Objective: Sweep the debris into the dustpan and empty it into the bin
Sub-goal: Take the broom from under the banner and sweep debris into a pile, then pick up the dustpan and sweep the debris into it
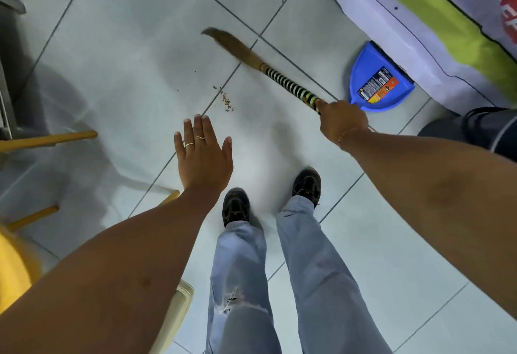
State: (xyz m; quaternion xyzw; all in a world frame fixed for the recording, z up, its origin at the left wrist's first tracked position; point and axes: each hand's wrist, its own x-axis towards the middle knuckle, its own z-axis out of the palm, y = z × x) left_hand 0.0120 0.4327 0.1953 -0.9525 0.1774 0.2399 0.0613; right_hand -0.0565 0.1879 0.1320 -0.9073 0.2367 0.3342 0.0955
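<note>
A small trail of brown debris (226, 99) lies on the pale tiled floor (126, 60) ahead of my feet. My right hand (342, 121) grips the striped green-and-black handle of a grass broom (285, 81), whose brown bristles reach up and left beyond the crumbs. A blue dustpan (375, 81) with a printed label lies on the floor just right of my right hand, against a white cloth edge. My left hand (203, 152) hovers flat above the floor below the debris, fingers spread, holding nothing.
A dark bin (472, 130) shows partly at the right edge, behind my right forearm. A white, green and red fabric (419, 12) covers the upper right. Yellow wooden chair legs (50, 138) and a yellow seat stand at the left. My shoes (236, 206) stand at the centre.
</note>
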